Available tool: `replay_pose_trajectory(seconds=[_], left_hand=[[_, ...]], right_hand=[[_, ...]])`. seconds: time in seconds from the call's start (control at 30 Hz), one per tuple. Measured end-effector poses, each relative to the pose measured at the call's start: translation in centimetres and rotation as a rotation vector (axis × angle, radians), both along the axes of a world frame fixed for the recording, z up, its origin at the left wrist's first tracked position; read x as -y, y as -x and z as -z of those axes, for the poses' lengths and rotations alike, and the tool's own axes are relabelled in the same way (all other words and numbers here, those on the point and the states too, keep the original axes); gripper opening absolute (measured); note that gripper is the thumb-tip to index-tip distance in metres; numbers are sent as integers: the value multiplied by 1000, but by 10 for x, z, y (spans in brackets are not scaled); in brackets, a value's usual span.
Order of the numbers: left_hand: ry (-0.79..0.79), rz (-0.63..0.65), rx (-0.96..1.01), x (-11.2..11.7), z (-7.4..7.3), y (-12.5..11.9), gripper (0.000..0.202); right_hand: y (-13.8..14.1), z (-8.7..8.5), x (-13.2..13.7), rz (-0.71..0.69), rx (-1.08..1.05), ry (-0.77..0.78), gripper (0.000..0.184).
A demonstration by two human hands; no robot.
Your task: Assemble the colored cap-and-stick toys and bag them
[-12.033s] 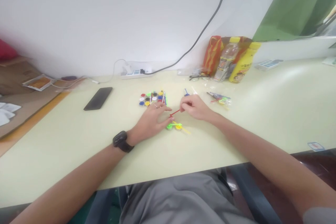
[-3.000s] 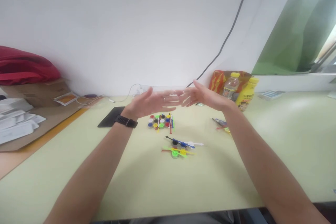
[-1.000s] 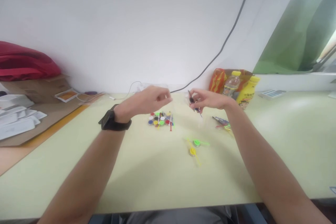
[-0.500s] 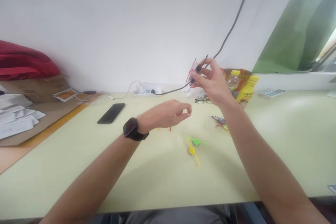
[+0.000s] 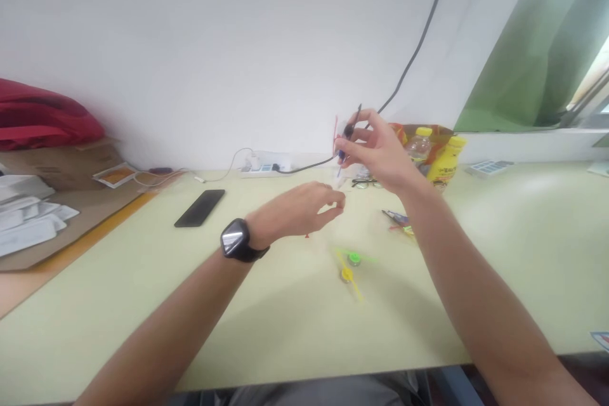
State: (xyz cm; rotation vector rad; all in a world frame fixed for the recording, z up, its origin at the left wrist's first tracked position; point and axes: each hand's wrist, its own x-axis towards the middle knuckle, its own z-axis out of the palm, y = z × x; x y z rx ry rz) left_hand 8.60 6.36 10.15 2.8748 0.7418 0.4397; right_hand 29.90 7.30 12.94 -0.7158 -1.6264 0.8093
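While the right hand (image 5: 380, 155) is raised above the counter (image 5: 266, 317), its grip pinched on thin coloured sticks (image 5: 346, 136), the left hand (image 5: 299, 209) hovers lower, fingertips nearly closed; what they hold is unclear. Green and yellow pieces (image 5: 351, 266) lie below, bottles (image 5: 435, 155) by the wall.

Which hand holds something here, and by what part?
The right hand pinches a small bunch of thin coloured sticks near their middle, raised above the table. The left hand is curled; whether it holds anything cannot be told.
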Motion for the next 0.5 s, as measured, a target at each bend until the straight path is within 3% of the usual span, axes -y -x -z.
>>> replay_pose_trajectory(seconds=[0.2, 0.5], left_hand=[[-50, 34, -17, 3, 1, -2, 22], [-119, 72, 60, 0, -1, -3, 16]], right_hand=[[-11, -11, 9, 39, -34, 0, 61], [-2, -10, 13, -27, 153, 67, 50]])
